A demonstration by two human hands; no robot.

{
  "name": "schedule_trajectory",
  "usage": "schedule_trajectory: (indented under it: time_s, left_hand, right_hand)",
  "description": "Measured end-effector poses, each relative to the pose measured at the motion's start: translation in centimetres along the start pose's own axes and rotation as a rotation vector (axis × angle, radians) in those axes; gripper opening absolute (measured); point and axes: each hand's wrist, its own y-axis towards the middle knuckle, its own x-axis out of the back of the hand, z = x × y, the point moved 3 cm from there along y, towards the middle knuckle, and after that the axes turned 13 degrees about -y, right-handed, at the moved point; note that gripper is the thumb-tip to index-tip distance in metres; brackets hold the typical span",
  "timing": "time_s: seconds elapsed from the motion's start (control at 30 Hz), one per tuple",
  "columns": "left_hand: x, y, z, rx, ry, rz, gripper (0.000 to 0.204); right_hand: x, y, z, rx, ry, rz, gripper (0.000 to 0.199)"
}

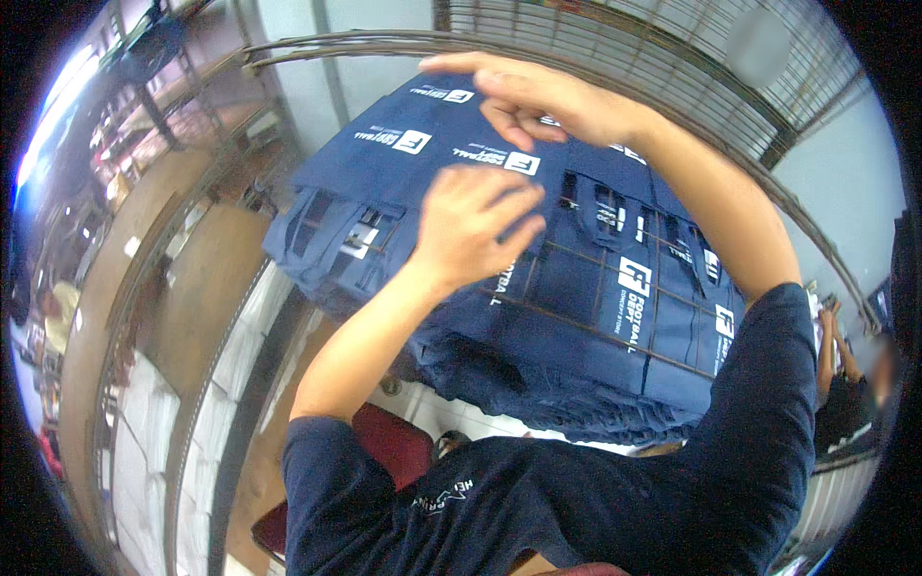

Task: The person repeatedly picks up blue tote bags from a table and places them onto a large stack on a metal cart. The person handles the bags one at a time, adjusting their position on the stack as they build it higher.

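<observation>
A thick stack of navy fabric bags (567, 317) with white printing fills the middle, their straps and dark gaps showing on the upper layer. My left hand (475, 221) is over the top bag, its fingers spread and slightly blurred, holding nothing visible. Farther off, my right hand (547, 101) reaches across the far part of the stack. Its index finger points left toward a wire bar (336, 43), and the other fingers are loosely bent. Whether either hand touches the cloth, I cannot tell.
Behind the stack rises a brown wire rack (595, 43) against a pale wall. Long wooden tables (206, 288) run along the left, with white stacks (144, 413) beside them. Close to my left arm is a dark red seat (394, 442). Another person (850, 384) is at the far right.
</observation>
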Motion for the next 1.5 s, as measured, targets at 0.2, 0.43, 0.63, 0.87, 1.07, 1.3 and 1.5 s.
schedule_trajectory:
  time_s: [0.2, 0.43, 0.63, 0.87, 1.07, 1.3, 1.5]
  left_hand:
    - [1.0, 15.1, -9.8, -0.42, 0.201, -0.265, 0.053]
    - [-5.6, 25.8, -6.5, -0.682, 0.521, -0.277, 0.076]
    - [-1.3, 35.8, 8.9, -0.13, 0.042, 0.283, 0.068]
    - [-9.2, 26.4, -11.3, -0.236, 0.25, 0.398, 0.089]
    - [-11.5, 27.2, -11.7, -0.648, 0.197, 0.273, 0.083]
    - [-10.4, 28.4, -11.8, -0.031, 0.193, 0.377, 0.046]
    - [-12.9, 30.0, -10.9, -0.2, 0.304, 0.332, 0.026]
  right_hand:
    - [2.0, -1.5, -3.0, -0.039, -0.202, 0.003, 0.048]
    - [-1.7, -7.2, -3.6, -0.041, -0.658, -0.034, 0.056]
    - [3.0, -11.3, -3.0, 0.188, -1.076, -0.177, 0.055]
    - [7.4, -7.8, -5.1, -0.068, -1.041, -0.084, 0.038]
    - [10.5, -8.2, -6.0, -0.097, -1.01, -0.162, 0.034]
    - [10.9, -8.5, -3.1, -0.058, -1.013, -0.258, 0.03]
    - [11.3, -15.9, -4.2, -0.056, -0.985, -0.297, 0.026]
